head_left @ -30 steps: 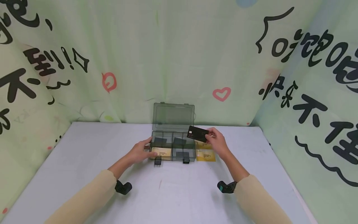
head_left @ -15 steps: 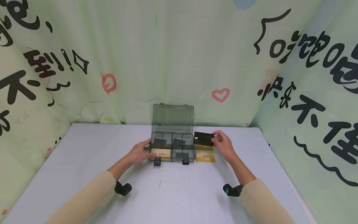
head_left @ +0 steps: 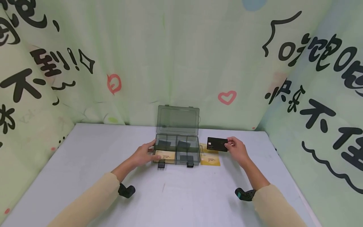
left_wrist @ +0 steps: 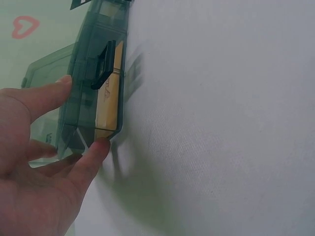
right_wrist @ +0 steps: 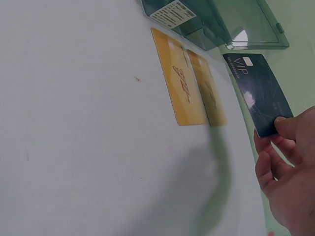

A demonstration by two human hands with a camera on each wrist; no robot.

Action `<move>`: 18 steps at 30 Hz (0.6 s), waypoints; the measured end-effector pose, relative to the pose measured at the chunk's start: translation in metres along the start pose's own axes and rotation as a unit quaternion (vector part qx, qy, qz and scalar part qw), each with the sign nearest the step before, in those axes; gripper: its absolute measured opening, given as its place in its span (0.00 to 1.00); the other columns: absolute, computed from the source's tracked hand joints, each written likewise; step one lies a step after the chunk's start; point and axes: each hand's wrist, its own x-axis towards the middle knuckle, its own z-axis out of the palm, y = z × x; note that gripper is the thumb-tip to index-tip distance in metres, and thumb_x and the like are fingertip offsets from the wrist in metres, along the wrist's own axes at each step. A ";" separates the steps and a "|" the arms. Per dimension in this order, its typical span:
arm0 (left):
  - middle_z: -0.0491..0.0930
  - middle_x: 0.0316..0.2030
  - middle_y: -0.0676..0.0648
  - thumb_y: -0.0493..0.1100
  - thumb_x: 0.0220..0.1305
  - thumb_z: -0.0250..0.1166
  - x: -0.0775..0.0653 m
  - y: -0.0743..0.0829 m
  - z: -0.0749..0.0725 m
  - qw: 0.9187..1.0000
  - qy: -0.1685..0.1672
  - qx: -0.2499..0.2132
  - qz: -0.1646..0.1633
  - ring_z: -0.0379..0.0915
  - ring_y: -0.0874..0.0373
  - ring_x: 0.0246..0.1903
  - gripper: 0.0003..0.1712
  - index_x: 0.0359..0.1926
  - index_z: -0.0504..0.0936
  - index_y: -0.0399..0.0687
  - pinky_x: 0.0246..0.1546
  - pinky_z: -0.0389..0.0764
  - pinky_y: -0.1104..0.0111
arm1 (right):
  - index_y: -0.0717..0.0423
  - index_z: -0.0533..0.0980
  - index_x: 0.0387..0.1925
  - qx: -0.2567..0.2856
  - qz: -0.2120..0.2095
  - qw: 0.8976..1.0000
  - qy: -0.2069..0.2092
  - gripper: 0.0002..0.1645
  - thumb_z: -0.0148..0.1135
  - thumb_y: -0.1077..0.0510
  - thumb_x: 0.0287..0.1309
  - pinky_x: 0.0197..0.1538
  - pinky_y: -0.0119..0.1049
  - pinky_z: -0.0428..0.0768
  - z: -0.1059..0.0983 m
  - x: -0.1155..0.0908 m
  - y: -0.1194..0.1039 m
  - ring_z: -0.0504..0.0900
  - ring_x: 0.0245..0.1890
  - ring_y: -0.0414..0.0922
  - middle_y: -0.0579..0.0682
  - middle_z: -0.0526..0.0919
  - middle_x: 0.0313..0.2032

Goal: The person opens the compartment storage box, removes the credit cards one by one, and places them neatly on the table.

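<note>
A clear grey storage box (head_left: 187, 150) with dividers stands with its lid (head_left: 178, 120) raised. A stack of yellow cards (head_left: 165, 155) lies in its front left compartment, and dark squares show in several others. My left hand (head_left: 144, 154) holds the box's left end, thumb at the front corner, fingers along the side wall. To the right of the box, my right hand (head_left: 237, 149) pinches a black VIP card (head_left: 216, 144) by its right end, thumb on its face. Below it, two yellow cards (right_wrist: 179, 81) lie on the table, one partly covered in the head view.
Two dark latches (head_left: 190, 164) stick out from the box's front edge. The white table (head_left: 170, 195) runs back to a printed curtain (head_left: 181, 56) just behind the lid. A paper label (right_wrist: 173, 14) shows on the box's right wall.
My right hand has moved the black card rightward and lower, from over the box's right side to above the yellow cards. My left hand stays on the box.
</note>
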 end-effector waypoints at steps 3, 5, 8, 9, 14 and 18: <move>0.57 0.73 0.38 0.49 0.60 0.69 0.001 -0.001 0.001 1.000 -0.002 -0.002 0.002 0.62 0.41 0.68 0.51 0.76 0.49 0.49 0.62 0.71 0.47 | 0.64 0.70 0.53 -0.013 0.009 1.000 -0.001 0.15 0.52 0.61 0.69 0.38 0.26 0.74 -0.005 0.000 0.006 0.75 0.44 0.49 0.56 0.74 0.42; 0.56 0.73 0.38 0.49 0.60 0.68 0.001 -0.001 0.003 1.000 -0.006 -0.002 0.003 0.62 0.41 0.68 0.51 0.76 0.49 0.48 0.62 0.71 0.47 | 0.65 0.70 0.52 -0.021 0.013 1.000 0.000 0.14 0.52 0.61 0.68 0.37 0.27 0.74 -0.007 -0.001 0.010 0.75 0.43 0.50 0.57 0.74 0.42; 0.55 0.74 0.38 0.48 0.60 0.69 0.001 -0.001 0.005 1.000 -0.009 -0.002 0.002 0.62 0.41 0.68 0.51 0.76 0.49 0.47 0.62 0.71 0.48 | 0.65 0.70 0.51 -0.035 0.018 0.999 0.002 0.14 0.53 0.62 0.68 0.36 0.28 0.73 -0.011 -0.002 0.015 0.75 0.41 0.49 0.58 0.74 0.41; 0.56 0.73 0.38 0.48 0.60 0.69 0.000 -0.001 0.005 1.000 -0.009 -0.001 0.001 0.62 0.41 0.68 0.51 0.76 0.49 0.47 0.62 0.72 0.48 | 0.66 0.70 0.50 -0.039 0.018 0.999 0.004 0.13 0.53 0.62 0.68 0.36 0.28 0.73 -0.012 -0.002 0.017 0.75 0.40 0.49 0.58 0.75 0.41; 0.57 0.73 0.38 0.48 0.60 0.69 -0.001 0.000 0.003 1.000 -0.004 0.004 -0.002 0.63 0.41 0.68 0.51 0.76 0.49 0.46 0.61 0.72 0.48 | 0.67 0.70 0.50 -0.054 0.016 0.998 0.008 0.14 0.53 0.63 0.67 0.35 0.29 0.73 -0.015 0.000 0.022 0.75 0.37 0.48 0.59 0.75 0.40; 0.57 0.73 0.37 0.49 0.60 0.69 -0.001 0.000 -0.001 1.000 -0.003 0.004 0.003 0.63 0.41 0.68 0.51 0.76 0.49 0.47 0.62 0.72 0.48 | 0.68 0.70 0.51 -0.068 0.010 0.997 0.017 0.15 0.52 0.63 0.66 0.36 0.31 0.72 -0.019 0.002 0.024 0.75 0.38 0.49 0.61 0.76 0.41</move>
